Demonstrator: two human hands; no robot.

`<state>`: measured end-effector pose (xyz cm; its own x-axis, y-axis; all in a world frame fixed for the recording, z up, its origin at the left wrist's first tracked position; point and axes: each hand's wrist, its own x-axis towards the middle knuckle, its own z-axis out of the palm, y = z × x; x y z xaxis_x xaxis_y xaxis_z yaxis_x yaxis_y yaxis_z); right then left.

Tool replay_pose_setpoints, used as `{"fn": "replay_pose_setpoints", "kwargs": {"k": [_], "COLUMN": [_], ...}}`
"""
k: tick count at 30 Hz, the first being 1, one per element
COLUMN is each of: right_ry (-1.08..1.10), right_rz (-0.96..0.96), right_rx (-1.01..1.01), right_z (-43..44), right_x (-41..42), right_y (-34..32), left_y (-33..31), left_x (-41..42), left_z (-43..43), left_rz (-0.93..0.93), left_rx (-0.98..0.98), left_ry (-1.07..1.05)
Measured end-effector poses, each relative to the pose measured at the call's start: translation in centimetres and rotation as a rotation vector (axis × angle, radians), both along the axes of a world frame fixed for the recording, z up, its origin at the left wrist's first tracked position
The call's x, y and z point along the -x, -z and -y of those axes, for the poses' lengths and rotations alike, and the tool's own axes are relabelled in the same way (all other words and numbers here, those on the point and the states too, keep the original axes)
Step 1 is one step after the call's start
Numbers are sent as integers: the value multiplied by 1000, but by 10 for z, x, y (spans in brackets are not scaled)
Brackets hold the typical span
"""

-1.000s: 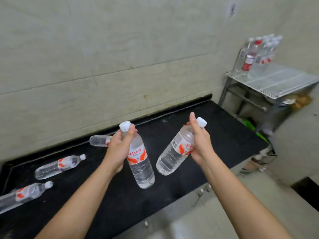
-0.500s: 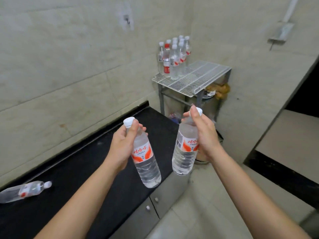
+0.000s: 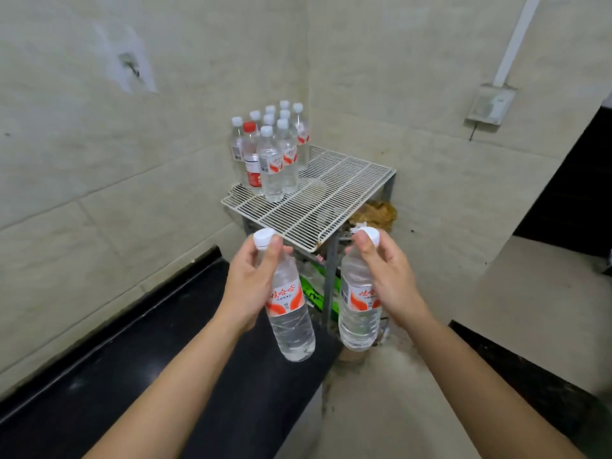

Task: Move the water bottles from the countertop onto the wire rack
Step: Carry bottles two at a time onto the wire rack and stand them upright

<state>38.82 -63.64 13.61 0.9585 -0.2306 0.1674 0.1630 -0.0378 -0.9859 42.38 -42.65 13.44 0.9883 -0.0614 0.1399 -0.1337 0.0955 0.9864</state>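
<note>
My left hand grips a clear water bottle with a white cap and a red label, held by its neck and tilted a little. In my right hand is a second water bottle of the same kind, also gripped near the top and almost upright. Both bottles hang in the air in front of the white wire rack, which stands in the room's corner. Several bottles stand upright in a cluster at the rack's back left. The rack's front and right part is bare wire.
The black countertop runs along the left wall below my left arm and ends just short of the rack. Under the rack lie a green object and brown clutter. A dark doorway opens at the right.
The view has swung right and moved closer to the rack, which is now straight ahead. The bottles lying on the countertop have left the view. Both hands still hold their bottles.
</note>
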Motion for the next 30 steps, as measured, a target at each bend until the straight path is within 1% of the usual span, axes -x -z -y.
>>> {"fn": "replay_pose_setpoints", "kwargs": {"k": [4, 8, 10, 13, 16, 18, 20, 23, 26, 28, 30], "right_ry": [67, 73, 65, 32, -62, -123, -176, -219, -226, -241, -260], "right_rz": [22, 38, 45, 65, 86, 112, 137, 150, 198, 231, 286], "right_rx": [-50, -59, -80, -36, 12, 9, 7, 95, 209, 276, 399], "right_z": [43, 92, 120, 164, 203, 223, 237, 246, 240, 232, 220], "right_x": [-47, -97, -125, -172, -223, -257, -293, -348, -399, -431, -462], "right_y": [-9, -14, -13, -12, -15, -22, -30, -38, -42, -43, -42], "left_y": [-14, -24, -25, -24, -27, -32, -38, -44, -50, -53, -52], "left_x": [-57, -107, -131, -164, -195, -213, -232, -261, -293, -315, -338], "left_z": [45, 92, 118, 157, 192, 210, 223, 230, 220, 211, 204], "left_rz": [-11, 51, 85, 144, 159, 157, 182, 185, 160, 189, 211], "left_rx": [26, 9, -5, 13, -7, -25, -68, -145, -351, -485, -548], "left_ry": [27, 29, -10, -85, -180, -256, -304, -347, -413, -447, -442]}}
